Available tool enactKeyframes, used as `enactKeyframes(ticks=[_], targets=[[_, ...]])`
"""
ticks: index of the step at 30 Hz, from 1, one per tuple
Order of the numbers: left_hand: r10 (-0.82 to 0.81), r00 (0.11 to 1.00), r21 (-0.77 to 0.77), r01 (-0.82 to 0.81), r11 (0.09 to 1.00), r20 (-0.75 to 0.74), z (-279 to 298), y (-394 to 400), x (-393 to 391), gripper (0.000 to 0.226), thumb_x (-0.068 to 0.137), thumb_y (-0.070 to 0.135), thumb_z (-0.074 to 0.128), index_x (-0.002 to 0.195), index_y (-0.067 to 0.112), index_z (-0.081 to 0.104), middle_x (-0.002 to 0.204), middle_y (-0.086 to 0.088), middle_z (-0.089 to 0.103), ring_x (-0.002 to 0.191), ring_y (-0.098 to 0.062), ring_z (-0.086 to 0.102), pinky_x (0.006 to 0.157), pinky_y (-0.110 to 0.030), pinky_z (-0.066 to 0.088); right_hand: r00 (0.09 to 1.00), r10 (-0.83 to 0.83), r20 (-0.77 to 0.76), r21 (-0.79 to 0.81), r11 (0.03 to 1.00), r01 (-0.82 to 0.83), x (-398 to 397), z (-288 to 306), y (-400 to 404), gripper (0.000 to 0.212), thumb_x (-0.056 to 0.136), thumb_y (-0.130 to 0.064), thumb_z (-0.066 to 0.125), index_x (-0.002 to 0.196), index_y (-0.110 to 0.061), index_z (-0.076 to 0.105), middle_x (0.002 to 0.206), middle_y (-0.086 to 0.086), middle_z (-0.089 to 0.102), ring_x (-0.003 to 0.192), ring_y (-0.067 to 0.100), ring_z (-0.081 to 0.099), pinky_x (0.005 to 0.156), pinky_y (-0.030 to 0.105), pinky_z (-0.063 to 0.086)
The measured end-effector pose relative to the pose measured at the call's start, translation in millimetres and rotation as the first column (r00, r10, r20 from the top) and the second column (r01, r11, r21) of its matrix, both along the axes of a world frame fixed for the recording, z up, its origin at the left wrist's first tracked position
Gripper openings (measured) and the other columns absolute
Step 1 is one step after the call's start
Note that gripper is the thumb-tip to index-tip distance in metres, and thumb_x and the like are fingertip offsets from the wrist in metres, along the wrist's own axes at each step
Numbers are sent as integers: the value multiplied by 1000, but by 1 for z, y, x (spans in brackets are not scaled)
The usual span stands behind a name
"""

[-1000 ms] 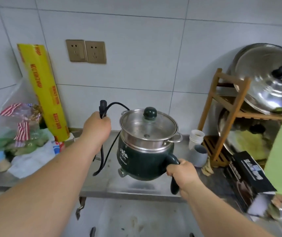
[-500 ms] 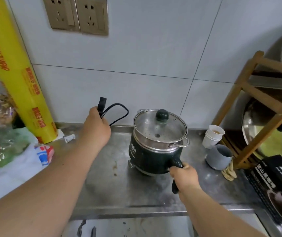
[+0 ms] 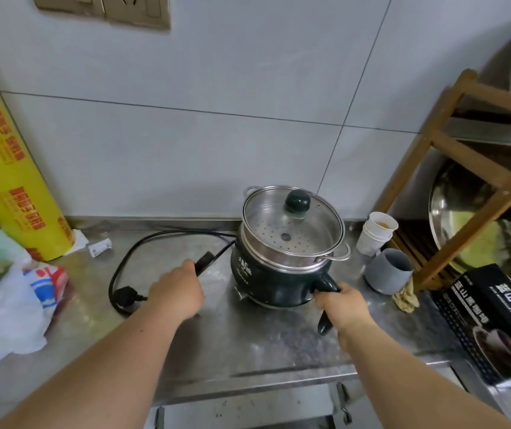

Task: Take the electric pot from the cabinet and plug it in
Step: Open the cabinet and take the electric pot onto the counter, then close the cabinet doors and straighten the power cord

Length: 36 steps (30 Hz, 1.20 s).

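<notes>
Standing on the steel desk (image 3: 248, 342) just in front of the tiled wall, the electric pot (image 3: 279, 274) is out of the cabinet and upright, its glass lid (image 3: 291, 221) in place. The right hand (image 3: 345, 308) is wrapped around the pot's dark handle (image 3: 325, 286), which juts toward the person. The left hand (image 3: 178, 294) grips the appliance end of the power cord (image 3: 143, 246), the black connector (image 3: 206, 260) poking out past the fingers and aimed up and to the right at the pot's left flank, close to it but not touching.

From that connector the cord loops back along the wall, curves left and comes forward to the wall plug (image 3: 126, 297), which lies flat on the desk just left of the left hand. The wall sockets (image 3: 118, 7) sit high on the tiles, above and left of the pot, well apart from the plug.

By my reading, what matters next is the connector's long axis: it already points roughly at the pot's body, so the left hand is the nearer one to seat it while the right steadies the pot. Where the pot's inlet sits cannot be made out here. Neither end is plugged in yet.
</notes>
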<state>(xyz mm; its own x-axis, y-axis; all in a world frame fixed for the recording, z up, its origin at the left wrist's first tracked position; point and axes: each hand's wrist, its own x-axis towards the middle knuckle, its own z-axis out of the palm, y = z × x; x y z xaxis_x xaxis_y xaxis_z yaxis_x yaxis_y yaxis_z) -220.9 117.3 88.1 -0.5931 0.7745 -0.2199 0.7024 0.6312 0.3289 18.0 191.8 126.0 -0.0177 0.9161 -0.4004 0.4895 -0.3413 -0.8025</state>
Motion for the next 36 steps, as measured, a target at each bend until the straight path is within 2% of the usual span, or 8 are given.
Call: enactKeyframes(ticks=[8, 13, 17, 19, 22, 24, 28, 36], targets=[[-24, 988, -34, 29, 999, 154, -28, -8, 15, 47, 86, 14, 55, 132, 11, 44, 126, -14, 53, 112, -31, 55, 93, -35, 45, 994, 103, 33, -21, 994, -103, 12, 6, -3, 18, 84, -1, 54, 99, -11, 52, 65, 11, 55, 54, 17, 48, 48, 25, 38], [70, 992, 201, -91, 975, 105, -9, -42, 30, 65, 84, 14, 59, 144, 14, 35, 145, -13, 36, 135, -31, 34, 111, -38, 29, 996, 24, -84, 41, 999, -21, 39, -4, -13, 63, 84, -10, 65, 139, -16, 37, 131, 8, 51, 95, 19, 55, 75, 26, 43], [264, 962, 410, -267, 872, 65, -1, -98, 54, 32, 84, 8, 55, 116, 10, 59, 121, -14, 56, 112, -33, 52, 96, -38, 42, 994, -22, -103, 34, 999, 25, 63, -12, -32, 40, 88, -15, 58, 126, -17, 43, 101, 3, 54, 72, 14, 51, 61, 26, 42], [372, 925, 421, -367, 829, 73, -4, -136, 72, 12, 83, 6, 53, 92, 9, 60, 101, -13, 60, 98, -35, 57, 81, -35, 44, 997, 51, -56, 22, 999, -50, 73, -21, -46, 29, 88, -16, 54, 116, -17, 47, 86, 0, 53, 76, 20, 53, 70, 32, 47], [450, 891, 283, -445, 850, 50, -29, -192, 90, 6, 78, 8, 52, 75, 10, 56, 89, -16, 59, 88, -39, 57, 73, -34, 43, 980, 198, 2, 4, 980, -198, 84, -36, -76, 9, 85, -17, 47, 86, -19, 56, 75, 4, 52, 66, 22, 48, 64, 35, 44], [537, 838, 89, -545, 834, 96, -51, -225, 99, 25, 78, 17, 53, 100, 8, 61, 109, -21, 59, 98, -41, 56, 84, -39, 48, 961, 278, -5, -50, 959, -278, 90, -53, -95, 13, 82, -18, 46, 72, -22, 54, 70, 5, 52, 63, 22, 46, 65, 39, 47], [623, 755, -181, -597, 782, 203, -85, -273, 120, 52, 84, 20, 54, 131, 1, 40, 127, -25, 51, 110, -42, 54, 87, -38, 47, 926, 378, -19, -244, 896, -371, 104, -85, -141, 11, 87, -17, 52, 79, -15, 59, 79, 8, 59, 76, 23, 55, 74, 38, 50], [447, 893, -394, -394, 830, 48, -92, -276, 114, 38, 86, 11, 49, 122, -3, 52, 126, -20, 58, 114, -33, 58, 92, -33, 48, 845, 532, 53, -276, 821, -500, 92, -100, -172, 16, 88, -22, 53, 101, -19, 61, 96, 3, 64, 99, 24, 63, 92, 39, 54]])
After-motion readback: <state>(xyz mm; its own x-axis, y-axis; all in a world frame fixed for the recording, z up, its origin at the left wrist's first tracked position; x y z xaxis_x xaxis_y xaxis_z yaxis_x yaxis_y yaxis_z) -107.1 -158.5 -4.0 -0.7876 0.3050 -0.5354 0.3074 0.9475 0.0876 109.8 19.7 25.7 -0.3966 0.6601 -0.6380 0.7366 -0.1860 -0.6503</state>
